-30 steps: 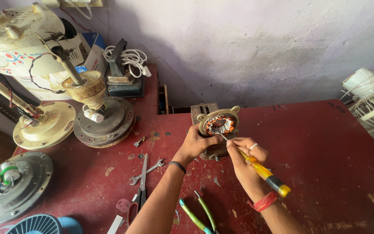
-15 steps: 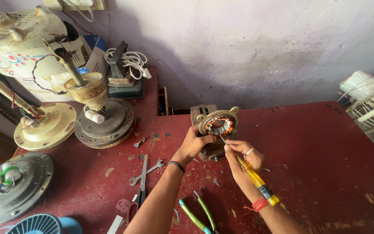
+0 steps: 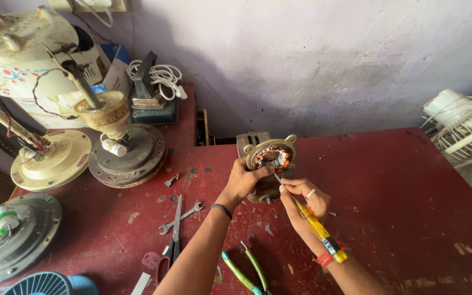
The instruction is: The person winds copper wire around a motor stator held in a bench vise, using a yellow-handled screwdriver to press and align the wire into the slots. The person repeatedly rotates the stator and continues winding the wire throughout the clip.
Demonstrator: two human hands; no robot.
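Nearest, just below the hands, green-handled pliers [image 3: 247,273] lie on the red table [image 3: 411,218]; the right hand [image 3: 304,199] grips a yellow screwdriver [image 3: 315,229], its tip angled into the motor housing [image 3: 270,161]; the left hand [image 3: 244,180] clasps that housing's side, seemingly to steady it; copper windings [image 3: 271,157] sit inside.

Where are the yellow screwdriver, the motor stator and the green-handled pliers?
yellow screwdriver [image 3: 317,228], head view, on the yellow handle held in the right hand.
motor stator [image 3: 271,158], head view, on the copper windings inside the round frame.
green-handled pliers [image 3: 240,275], head view, on the left green handle.
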